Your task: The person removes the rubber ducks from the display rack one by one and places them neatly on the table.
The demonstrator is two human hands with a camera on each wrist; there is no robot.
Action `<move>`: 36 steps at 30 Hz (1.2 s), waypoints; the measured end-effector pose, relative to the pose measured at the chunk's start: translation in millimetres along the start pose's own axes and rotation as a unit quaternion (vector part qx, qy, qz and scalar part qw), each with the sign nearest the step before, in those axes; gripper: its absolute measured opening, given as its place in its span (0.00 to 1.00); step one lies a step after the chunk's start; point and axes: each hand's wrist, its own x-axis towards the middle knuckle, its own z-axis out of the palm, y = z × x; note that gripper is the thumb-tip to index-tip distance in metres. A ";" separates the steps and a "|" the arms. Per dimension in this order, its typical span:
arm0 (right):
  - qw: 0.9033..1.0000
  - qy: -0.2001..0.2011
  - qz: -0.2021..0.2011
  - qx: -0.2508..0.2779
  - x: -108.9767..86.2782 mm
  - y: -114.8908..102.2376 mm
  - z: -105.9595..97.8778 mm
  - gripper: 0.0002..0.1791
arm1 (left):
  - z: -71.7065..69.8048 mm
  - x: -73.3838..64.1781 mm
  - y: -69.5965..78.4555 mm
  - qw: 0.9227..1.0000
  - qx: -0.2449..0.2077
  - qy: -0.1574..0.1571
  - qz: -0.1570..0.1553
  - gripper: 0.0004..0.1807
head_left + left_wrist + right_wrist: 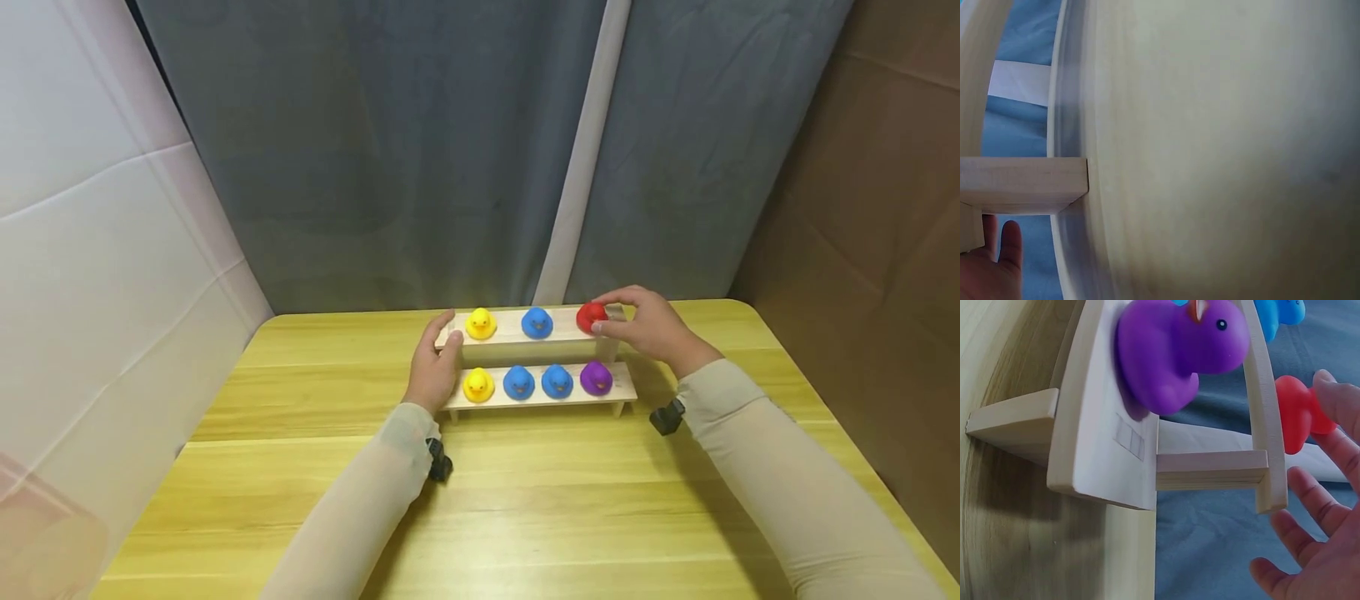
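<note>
A two-step wooden shelf (536, 400) bears rubber ducks on both steps. My right hand (648, 327) pinches the red duck (590, 317) at the right end of the upper step. In the right wrist view, thumb and index finger touch the red duck (1294, 415), while the other fingers are spread. My left hand (433, 368) rests against the upper step's left end, its fingers fairly straight beside the wood (1022, 181). Beside that hand sit a yellow duck (481, 324) above and another yellow duck (478, 385) below. A blue duck (537, 323) stands mid-upper step.
Along the lower step are two more blue ducks (519, 382) and a purple duck (596, 378), right of them. The shelf stands near the back edge of the wooden table (540, 500). Behind it hangs a grey-blue curtain (375, 167) with a pale strip.
</note>
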 end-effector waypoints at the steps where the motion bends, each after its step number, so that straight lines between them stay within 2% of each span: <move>1: 1.000 0.001 0.000 -0.001 -0.4 -0.6 -0.5 0.27 | -0.1 0.1 -0.2 1.000 -0.001 0.000 0.001 0.26; 11: 1.000 0.013 -0.007 0.001 -8.0 -7.0 -8.1 0.28 | -2.5 -1.1 -1.1 1.000 -0.002 0.005 0.001 0.26; 20: 1.000 0.014 0.015 0.012 -24.1 -12.1 -11.8 0.30 | -4.3 -3.0 -0.7 1.000 -0.004 0.010 0.003 0.27; 30: 0.999 0.017 -0.030 0.011 -35.1 -19.9 -11.2 0.26 | -7.7 -2.8 -5.5 1.000 0.006 0.022 0.004 0.28; 36: 0.997 0.015 -0.069 0.011 -45.0 -20.3 -11.7 0.24 | -4.7 -1.9 -8.8 1.000 0.005 0.027 0.003 0.27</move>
